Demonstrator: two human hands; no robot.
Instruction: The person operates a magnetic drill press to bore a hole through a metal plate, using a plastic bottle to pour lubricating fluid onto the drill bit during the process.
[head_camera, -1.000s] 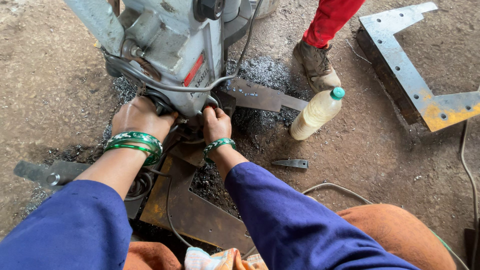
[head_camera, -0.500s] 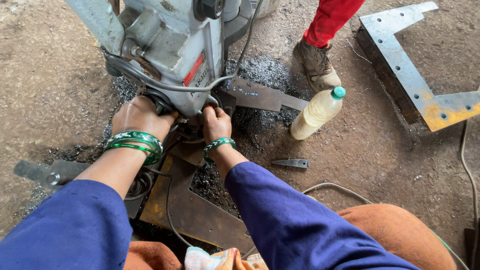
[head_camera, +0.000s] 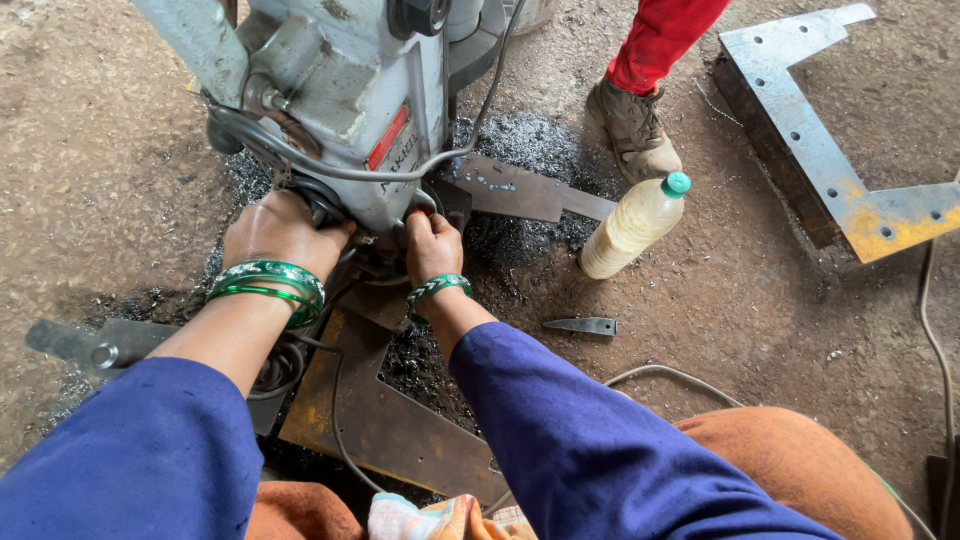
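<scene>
A grey drilling machine (head_camera: 340, 90) with a red label stands over a rusty L-shaped steel plate (head_camera: 400, 430) on the ground. My left hand (head_camera: 280, 230) grips the machine's lower part from the left, fingers curled around it. My right hand (head_camera: 432, 245) presses against the underside on the right, fingertips hidden beneath the housing. Both wrists carry green bangles, and both arms are in blue sleeves. A black cable (head_camera: 380, 172) loops across the machine's front. Dark metal shavings (head_camera: 520, 240) lie around the base.
A plastic bottle (head_camera: 632, 226) with a green cap lies to the right. Another person's red trouser leg and brown boot (head_camera: 632, 125) stand behind it. A large angled steel plate (head_camera: 830, 150) with holes lies at the far right, a small metal wedge (head_camera: 582, 325) nearer, cables at the right.
</scene>
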